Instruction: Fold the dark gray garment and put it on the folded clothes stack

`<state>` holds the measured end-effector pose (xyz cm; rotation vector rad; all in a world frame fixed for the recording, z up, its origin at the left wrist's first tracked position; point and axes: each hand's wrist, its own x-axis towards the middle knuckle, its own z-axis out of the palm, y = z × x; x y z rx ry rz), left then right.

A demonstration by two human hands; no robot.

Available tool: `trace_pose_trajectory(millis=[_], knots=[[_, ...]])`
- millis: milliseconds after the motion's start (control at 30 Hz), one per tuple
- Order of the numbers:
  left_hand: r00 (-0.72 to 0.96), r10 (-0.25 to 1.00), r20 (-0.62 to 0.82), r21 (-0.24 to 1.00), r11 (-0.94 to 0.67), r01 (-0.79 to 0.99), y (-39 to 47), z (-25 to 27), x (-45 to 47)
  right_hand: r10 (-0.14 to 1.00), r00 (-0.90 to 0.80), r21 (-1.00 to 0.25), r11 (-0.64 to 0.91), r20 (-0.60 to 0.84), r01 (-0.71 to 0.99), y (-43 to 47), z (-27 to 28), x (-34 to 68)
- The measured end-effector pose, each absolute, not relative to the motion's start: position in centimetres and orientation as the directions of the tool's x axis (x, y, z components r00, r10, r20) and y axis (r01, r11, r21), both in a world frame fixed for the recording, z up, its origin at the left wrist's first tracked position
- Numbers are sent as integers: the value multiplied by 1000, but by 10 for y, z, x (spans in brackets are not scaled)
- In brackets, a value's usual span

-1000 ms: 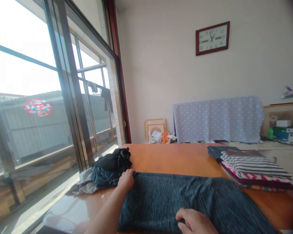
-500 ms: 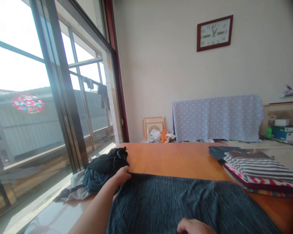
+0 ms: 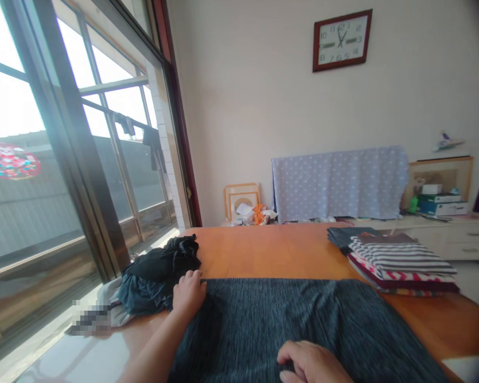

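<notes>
A dark grey heathered garment (image 3: pixel 287 324) lies spread flat across the near part of the orange wooden table (image 3: pixel 271 252). My left hand (image 3: pixel 188 291) rests on its far left corner, fingers curled over the cloth edge. At the bottom of the view my right hand (image 3: pixel 309 364) presses on the garment's near edge with fingers bent; whether it pinches the cloth is unclear. Just left of my left hand sits a crumpled heap of dark clothes (image 3: pixel 155 274).
A folded stack of clothes with a striped top (image 3: pixel 395 260) sits at the table's right. A large window (image 3: pixel 64 159) runs along the left. Behind the table are a dotted blue cloth (image 3: pixel 339 183), picture frames (image 3: pixel 241 199), a white cabinet (image 3: pixel 451 236) and a wall clock (image 3: pixel 341 40).
My view has turned left and up slightly. Both hands have stayed on the grey garment, the left at its far corner, the right at the near edge.
</notes>
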<state>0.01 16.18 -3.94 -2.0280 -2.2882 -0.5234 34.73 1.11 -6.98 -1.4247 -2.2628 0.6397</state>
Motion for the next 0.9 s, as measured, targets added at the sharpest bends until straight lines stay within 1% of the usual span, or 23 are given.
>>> trace_pose_trajectory(millis=[100, 167, 233, 333, 433, 500, 567, 600, 700, 800, 900], knots=[[-3, 972, 236, 156, -35, 987, 146, -56, 16, 931, -337, -570, 356, 143, 741, 2, -62, 347], [21, 983, 182, 137, -47, 989, 142, -68, 18, 936, -317, -586, 345, 155, 733, -2, -59, 346], [43, 982, 183, 112, -65, 992, 143, -77, 16, 940, -302, -595, 336, 159, 730, -3, -57, 346], [35, 984, 172, 77, -48, 996, 149, -80, 14, 941, -301, -603, 330, 153, 726, -5, -57, 348], [19, 983, 182, 43, -27, 999, 153, -78, 19, 949, -293, -697, 289, 117, 656, -11, -53, 357], [46, 974, 221, 44, -57, 997, 151, -75, 30, 960, -248, -774, 253, 128, 581, -17, -48, 370], [138, 957, 257, 80, -163, 983, 145, -69, 49, 967, -171, -813, 253, 191, 524, -24, -42, 388], [211, 941, 266, 109, -246, 963, 139, -64, 62, 964, -126, -817, 267, 236, 511, -27, -39, 400], [390, 875, 286, 251, -461, 851, 113, -47, 112, 950, 25, -828, 259, 312, 497, -37, -36, 443], [480, 818, 318, 359, -573, 737, 84, -35, 165, 933, 208, -834, 143, 293, 533, -45, -42, 486], [552, 767, 326, 414, -641, 647, 63, -41, 205, 902, 325, -820, 52, 283, 570, -54, -51, 524]])
